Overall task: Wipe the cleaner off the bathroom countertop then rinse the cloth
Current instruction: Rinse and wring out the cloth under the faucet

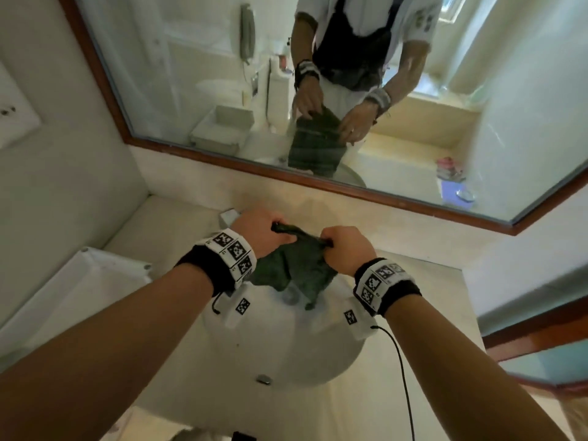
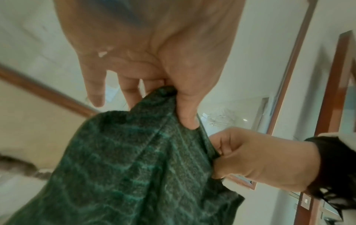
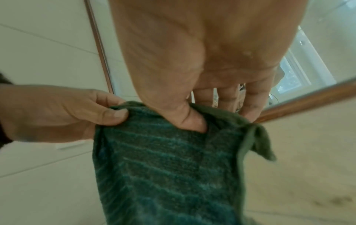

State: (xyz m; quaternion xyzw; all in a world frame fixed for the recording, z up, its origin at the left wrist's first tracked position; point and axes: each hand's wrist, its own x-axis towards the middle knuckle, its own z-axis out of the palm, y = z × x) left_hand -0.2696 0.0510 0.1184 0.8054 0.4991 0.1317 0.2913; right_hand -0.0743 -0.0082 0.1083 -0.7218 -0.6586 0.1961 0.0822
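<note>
A dark green striped cloth hangs over the white sink basin, held up by its top edge. My left hand pinches the cloth's left corner between thumb and fingers. My right hand pinches the right corner. In the left wrist view the left hand has its thumb pressed on the cloth, with the right hand just beside it. In the right wrist view the right hand thumbs the cloth and the left hand grips the other corner. The beige countertop surrounds the basin.
A large wood-framed mirror rises behind the counter. A small white box sits at the back left behind my left hand. A white tray-like object lies at the left. A small chrome fitting is on the basin's near side.
</note>
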